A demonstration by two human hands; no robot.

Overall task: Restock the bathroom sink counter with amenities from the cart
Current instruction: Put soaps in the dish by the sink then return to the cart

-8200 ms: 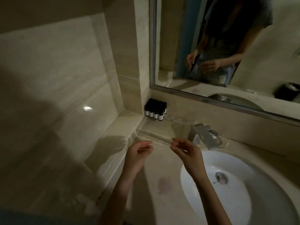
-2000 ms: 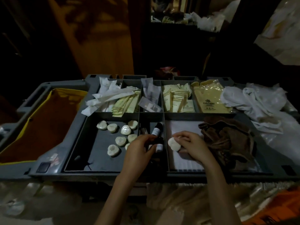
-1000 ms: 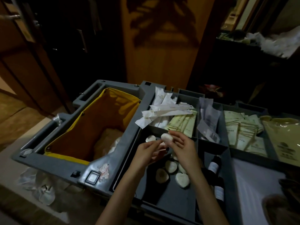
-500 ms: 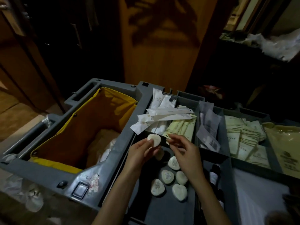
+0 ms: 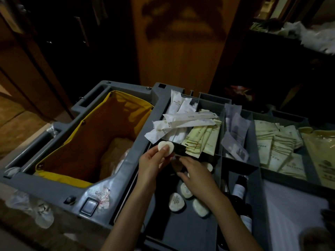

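I stand over the grey housekeeping cart (image 5: 125, 171). My left hand (image 5: 154, 163) pinches a white heart-shaped soap (image 5: 165, 146) above the far corner of the soap compartment. Just to its right, my right hand (image 5: 196, 173) reaches down into that compartment, thumb and fingers curled round a second soap (image 5: 176, 165) that lies in shadow. Several more wrapped soaps (image 5: 176, 201) sit loose on the compartment floor below my right wrist. The sink counter is out of view.
Dark little bottles (image 5: 239, 190) lie in the narrow slot right of the soaps. Behind are white long packets (image 5: 181, 122), cream sachets (image 5: 202, 140), grey sachets (image 5: 234, 136) and more cream packets (image 5: 277, 147). A yellow-lined bag (image 5: 101, 134) fills the cart's left. Wooden doors stand behind.
My left hand has kept its soap and stayed near the compartment's far corner. My right hand has dropped from beside it down onto another soap in the tray.
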